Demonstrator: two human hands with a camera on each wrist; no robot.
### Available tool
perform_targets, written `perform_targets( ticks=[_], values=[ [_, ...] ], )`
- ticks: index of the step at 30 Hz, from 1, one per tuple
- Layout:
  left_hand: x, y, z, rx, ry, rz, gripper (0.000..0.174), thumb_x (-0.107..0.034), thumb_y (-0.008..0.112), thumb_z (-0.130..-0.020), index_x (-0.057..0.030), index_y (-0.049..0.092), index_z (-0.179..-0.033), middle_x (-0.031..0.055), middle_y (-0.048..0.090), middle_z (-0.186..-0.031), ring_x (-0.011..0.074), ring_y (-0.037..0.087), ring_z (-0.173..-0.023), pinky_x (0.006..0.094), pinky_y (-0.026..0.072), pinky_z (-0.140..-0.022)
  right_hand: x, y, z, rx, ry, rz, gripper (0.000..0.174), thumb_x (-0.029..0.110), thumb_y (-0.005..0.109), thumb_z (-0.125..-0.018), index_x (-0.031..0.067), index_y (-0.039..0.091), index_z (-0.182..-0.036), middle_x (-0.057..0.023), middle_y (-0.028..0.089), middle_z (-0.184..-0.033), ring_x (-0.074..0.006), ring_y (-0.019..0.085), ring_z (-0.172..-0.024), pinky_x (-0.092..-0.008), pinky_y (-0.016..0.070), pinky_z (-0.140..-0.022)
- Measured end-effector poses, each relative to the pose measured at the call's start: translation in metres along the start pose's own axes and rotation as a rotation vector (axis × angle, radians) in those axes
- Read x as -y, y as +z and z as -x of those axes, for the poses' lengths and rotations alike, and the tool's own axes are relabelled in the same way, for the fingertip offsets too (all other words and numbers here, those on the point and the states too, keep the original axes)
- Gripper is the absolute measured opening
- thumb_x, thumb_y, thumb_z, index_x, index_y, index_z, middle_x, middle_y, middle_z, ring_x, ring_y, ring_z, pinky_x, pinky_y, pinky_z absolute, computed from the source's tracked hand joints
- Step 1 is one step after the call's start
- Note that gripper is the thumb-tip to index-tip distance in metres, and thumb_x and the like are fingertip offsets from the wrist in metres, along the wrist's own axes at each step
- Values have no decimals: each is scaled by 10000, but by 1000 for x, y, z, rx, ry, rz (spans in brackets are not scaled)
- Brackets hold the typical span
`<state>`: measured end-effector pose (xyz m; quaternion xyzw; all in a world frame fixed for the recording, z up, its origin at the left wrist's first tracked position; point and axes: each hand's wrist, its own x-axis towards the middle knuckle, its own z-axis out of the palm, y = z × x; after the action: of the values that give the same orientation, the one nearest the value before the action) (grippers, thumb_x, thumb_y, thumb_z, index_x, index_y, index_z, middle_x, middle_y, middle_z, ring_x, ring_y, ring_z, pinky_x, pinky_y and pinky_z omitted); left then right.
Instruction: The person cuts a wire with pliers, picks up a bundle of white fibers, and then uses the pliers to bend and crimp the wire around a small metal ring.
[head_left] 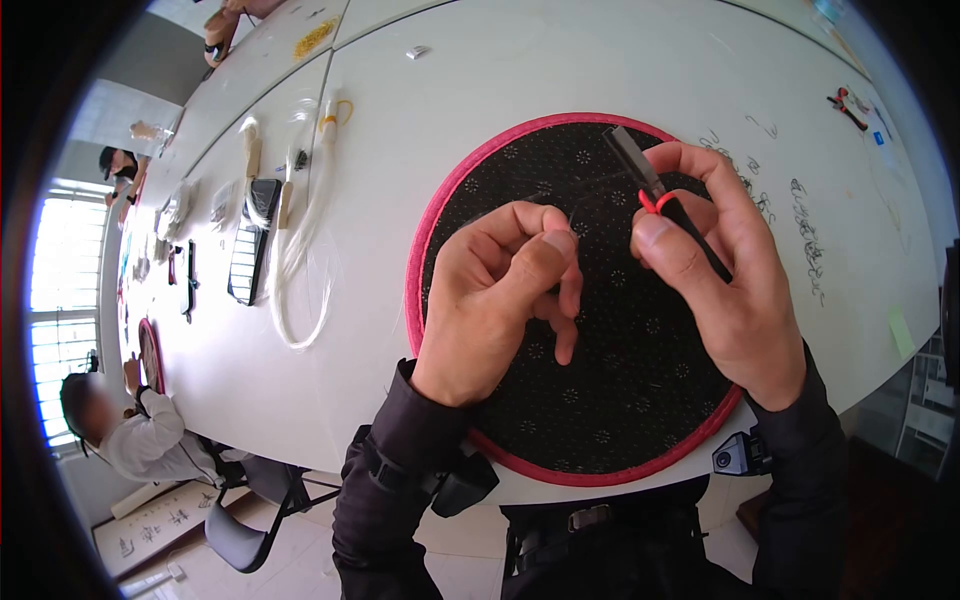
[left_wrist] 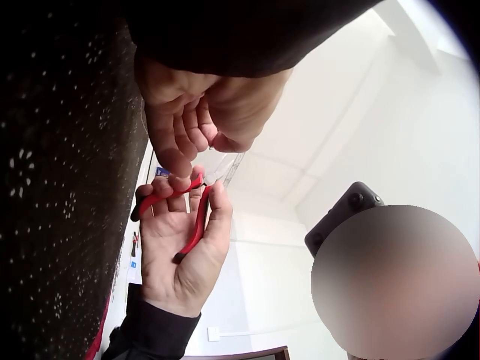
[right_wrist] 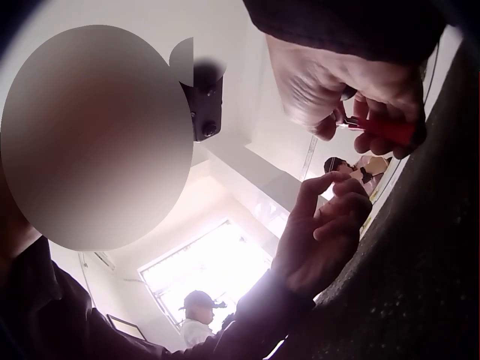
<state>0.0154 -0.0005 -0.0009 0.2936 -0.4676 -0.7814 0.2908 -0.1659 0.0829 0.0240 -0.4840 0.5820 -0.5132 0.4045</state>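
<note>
Over a round black mat with a red rim [head_left: 620,410], my left hand [head_left: 480,310] pinches a thin strand between thumb and forefinger; its far end is lost against the dark cloth. My right hand [head_left: 740,260] grips a pair of pliers [head_left: 630,158] with red and black handles, the metal nose pointing up and away. In the left wrist view, the red handles [left_wrist: 195,232] lie across the right palm, close to the left fingertips. The right wrist view shows the red handle [right_wrist: 386,130] under the curled right fingers, with the left hand [right_wrist: 319,232] just below.
Bundles of clear line [head_left: 290,290] and a phone-like black object [head_left: 255,240] lie to the left. Small dark wire-like pieces [head_left: 808,240] are scattered on the right, with more pliers [head_left: 848,108] beyond. Another person [head_left: 130,420] sits at the table's left side.
</note>
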Motion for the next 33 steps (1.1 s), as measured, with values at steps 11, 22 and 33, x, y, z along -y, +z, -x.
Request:
perform_targets(
  ticks=[11,22,33],
  values=[
    [1,9,6,-158,164,-306,85,-39,622,-966,15,573,-1011,60,609,-888,77,578,-626,223,506,-508,10,-6,-2,19,66,16,276,227,635,-986,24,627,-1172,28,593,-950,-49,531,-911,-211,407,-856],
    [15,6,1,-101,380,-705,157,2,727,-815,-45,625,-923,30,629,-856,106,637,-742,246,521,-578,-4,-2,-5,123,143,-32,263,253,654,-957,-8,686,-943,-12,613,-761,-68,507,-723,-253,416,-679],
    [12,9,5,-106,246,-624,119,-18,719,-875,-32,667,-982,49,660,-890,103,651,-759,243,501,-582,-6,0,-4,139,117,-51,246,243,634,-972,1,665,-938,-20,599,-747,-82,521,-711,-255,426,-672]
  ],
)
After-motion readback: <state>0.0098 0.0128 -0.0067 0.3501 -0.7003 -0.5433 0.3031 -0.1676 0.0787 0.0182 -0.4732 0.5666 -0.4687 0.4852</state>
